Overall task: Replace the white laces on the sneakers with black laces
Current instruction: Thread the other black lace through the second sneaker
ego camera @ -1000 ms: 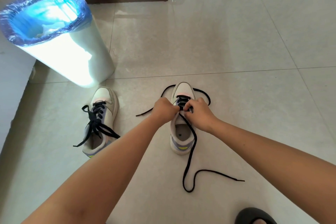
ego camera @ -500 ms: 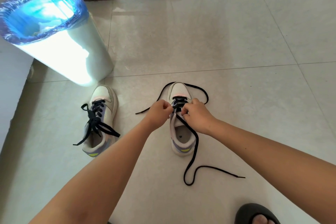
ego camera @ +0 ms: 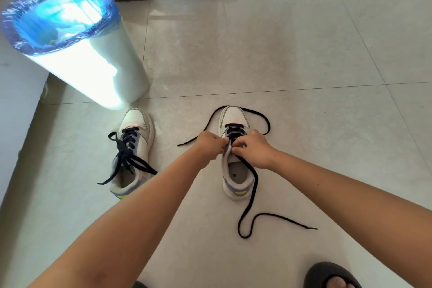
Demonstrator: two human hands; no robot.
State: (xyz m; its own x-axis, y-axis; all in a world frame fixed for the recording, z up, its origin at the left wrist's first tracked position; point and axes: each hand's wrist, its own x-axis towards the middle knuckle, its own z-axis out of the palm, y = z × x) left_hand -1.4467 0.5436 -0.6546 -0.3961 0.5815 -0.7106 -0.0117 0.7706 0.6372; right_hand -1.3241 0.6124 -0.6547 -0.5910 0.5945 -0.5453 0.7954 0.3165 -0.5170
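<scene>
Both hands meet over the right sneaker [ego camera: 236, 170] — left hand [ego camera: 209, 147] pinching its eyelet flap, right hand [ego camera: 253, 148] pinching the black lace [ego camera: 251, 196], whose loose end trails behind the heel. Left of it stands the laced sneaker [ego camera: 134, 154], near a blue-lined bin [ego camera: 93, 70].

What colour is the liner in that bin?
Blue, a translucent plastic liner folded over the bin's rim, seen in the head view.

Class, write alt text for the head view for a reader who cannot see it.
Both hands, left and right, thread a black lace into the right sneaker on a tiled floor. The left sneaker is already laced black, near a bin.
</scene>
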